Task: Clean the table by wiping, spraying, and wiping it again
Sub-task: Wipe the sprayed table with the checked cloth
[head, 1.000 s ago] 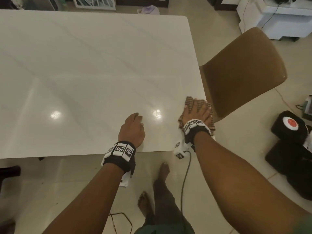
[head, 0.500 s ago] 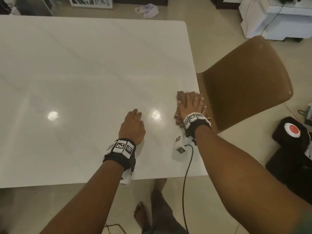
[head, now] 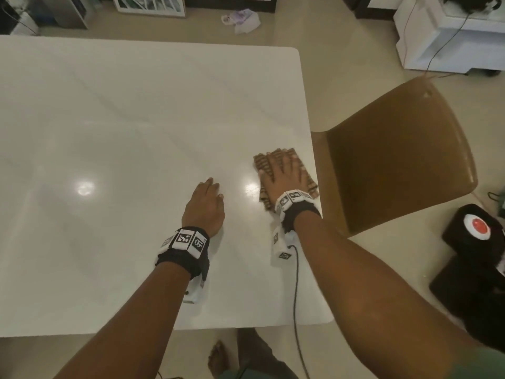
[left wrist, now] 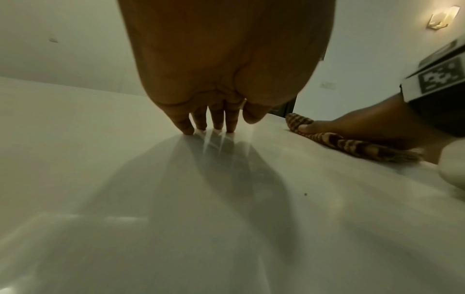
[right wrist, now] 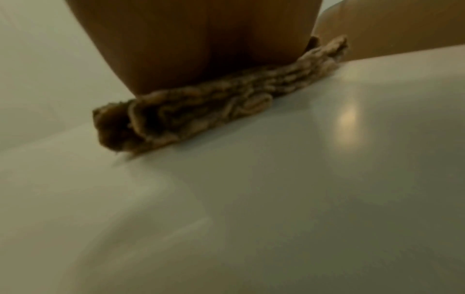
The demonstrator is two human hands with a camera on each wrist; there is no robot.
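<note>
Starting on the left: your left hand (head: 205,207) is planted on the table (head: 109,132) not far from the near edge, fingers straight-ish and together, only the fingertips (left wrist: 187,130) actually touching the glossy top. It's holding nothing, just bracing you.

Move right and there's your right hand (head: 284,177), laid flat with fingers spread, pressing down on the brown striped cloth (head: 310,181) right by the table's right edge, toward the near right corner. Not gripping it, just palm and fingers on top.

About that cloth (looks like a woven rag folded over a few times): I'd guess it's light, soft and floppy, and the right wrist view shows it bunched and wrinkled (right wrist: 201,99) under your palm. On a top this shiny it'll probably slide easily, so a flat hand in the middle of the folds should keep it from rolling up. If you need to lift it, pinch a folded edge rather than a loose corner.

The brown chair (head: 396,160) sits just beside that right edge.
</note>
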